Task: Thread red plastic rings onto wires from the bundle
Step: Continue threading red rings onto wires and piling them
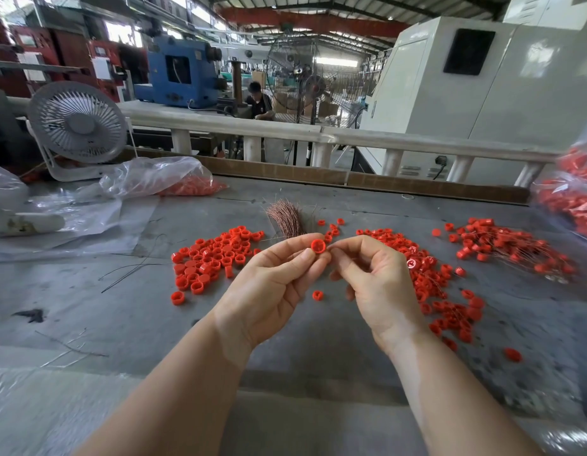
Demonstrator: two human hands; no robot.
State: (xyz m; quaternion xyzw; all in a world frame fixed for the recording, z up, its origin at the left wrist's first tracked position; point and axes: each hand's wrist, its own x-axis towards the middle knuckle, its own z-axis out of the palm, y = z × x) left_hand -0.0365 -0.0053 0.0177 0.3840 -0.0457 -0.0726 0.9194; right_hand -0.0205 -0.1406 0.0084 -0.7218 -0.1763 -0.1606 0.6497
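Factory floor behind, grey tabletop point(121, 311) in front, loose stock spread across it. We hold both hands raised over the middle of it.

Left hand point(272, 284): grip narrow, thumb and fingertips pinching one red ring point(317, 246), open bore facing us. Right hand point(377, 278): thumb and forefinger pinched together right at the ring's edge. Presumably a wire sits in that pinch, but it's too thin to see, so we can't confirm.

Wire bundle point(287, 218) lies on the tabletop just beyond the hands, coppery strands fanned out. Unthreaded rings sit in a pile point(213, 258) to the left. Heaps to the right point(437, 278) and far right point(512, 248) have thin wires running through them, so they look like finished pieces.

How we do this step well, as we judge it:
- Keep the ring still with the bore square to the incoming wire; let the right hand do the travel.
- Pinch the wire close to its tip so it doesn't buckle.
- Hold the ring by its outer wall only, fingers off the hole.
- Feed well through before letting go, otherwise the ring slides off.

Risk: dropping the ring into the loose ones below, e.g. the stray point(317, 295) under the hands.
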